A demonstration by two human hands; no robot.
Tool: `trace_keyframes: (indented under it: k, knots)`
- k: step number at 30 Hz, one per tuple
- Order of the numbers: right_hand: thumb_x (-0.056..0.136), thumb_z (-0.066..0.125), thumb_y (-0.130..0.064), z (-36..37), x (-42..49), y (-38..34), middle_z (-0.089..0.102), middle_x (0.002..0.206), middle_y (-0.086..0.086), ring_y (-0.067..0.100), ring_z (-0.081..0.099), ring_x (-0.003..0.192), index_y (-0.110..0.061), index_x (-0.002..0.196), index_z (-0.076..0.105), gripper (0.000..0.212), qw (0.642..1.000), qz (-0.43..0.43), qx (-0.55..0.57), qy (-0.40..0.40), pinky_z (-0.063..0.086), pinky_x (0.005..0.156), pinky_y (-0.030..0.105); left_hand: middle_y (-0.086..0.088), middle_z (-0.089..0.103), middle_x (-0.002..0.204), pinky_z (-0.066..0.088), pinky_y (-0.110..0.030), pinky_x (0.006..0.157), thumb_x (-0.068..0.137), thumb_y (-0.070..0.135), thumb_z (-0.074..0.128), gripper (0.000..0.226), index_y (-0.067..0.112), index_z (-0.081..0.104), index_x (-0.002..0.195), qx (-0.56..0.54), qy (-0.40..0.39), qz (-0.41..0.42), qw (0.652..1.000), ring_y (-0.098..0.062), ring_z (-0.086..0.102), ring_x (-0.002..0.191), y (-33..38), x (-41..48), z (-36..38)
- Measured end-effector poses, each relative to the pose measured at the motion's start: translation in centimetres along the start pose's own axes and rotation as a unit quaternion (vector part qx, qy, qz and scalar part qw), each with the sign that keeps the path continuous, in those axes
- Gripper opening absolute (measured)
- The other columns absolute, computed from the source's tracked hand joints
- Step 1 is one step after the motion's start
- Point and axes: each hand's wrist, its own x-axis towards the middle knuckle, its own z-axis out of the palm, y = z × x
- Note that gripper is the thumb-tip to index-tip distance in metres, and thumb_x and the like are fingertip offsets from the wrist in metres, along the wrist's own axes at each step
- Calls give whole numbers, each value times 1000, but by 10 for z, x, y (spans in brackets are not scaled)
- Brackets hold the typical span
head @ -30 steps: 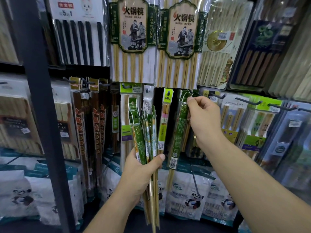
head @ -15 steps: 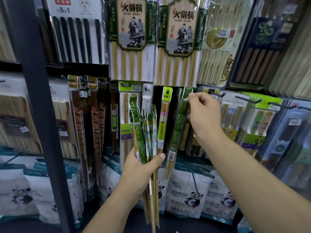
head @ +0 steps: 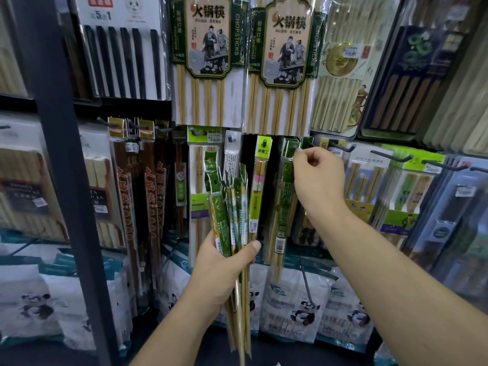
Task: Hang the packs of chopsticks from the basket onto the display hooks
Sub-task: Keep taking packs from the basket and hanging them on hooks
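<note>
Both hands are full: the left hand grips a fan of chopstick packs by their lower halves; the right hand, up and to its right, pinches the header of one green pack at a display hook beside its fingertips. Best to keep the punched hole square to the hook's tip and slide it fully back before releasing.

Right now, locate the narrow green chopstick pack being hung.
Head view, centre-right: the narrow green chopstick pack is pinched at its top by the right hand, right of the yellow-green labelled pack.
</note>
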Motion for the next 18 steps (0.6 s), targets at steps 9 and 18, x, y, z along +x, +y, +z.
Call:
trace_keyframes:
  k: [9, 18]
  knots:
    - [99, 60, -39, 3, -15, 7, 42, 49, -11, 3, 42, 47, -16, 62, 45, 46, 999, 46, 1, -26, 43, 63, 28, 3, 80, 96, 57, -26, 77, 65, 47, 88, 53, 23, 71, 109, -7, -22, 8, 1000, -15, 76, 91, -1, -2, 3]
    - [85, 74, -51, 7, -53, -6, 67, 75, -12, 5, 62, 72, -28, 86, 71, 23, 978, -57, 2, -199, 56, 70, 31, 10, 79, 106, 58, -21, 79, 73, 28, 91, 52, 26, 65, 118, 35, -22, 48, 998, -8, 75, 100, 1, -2, 6]
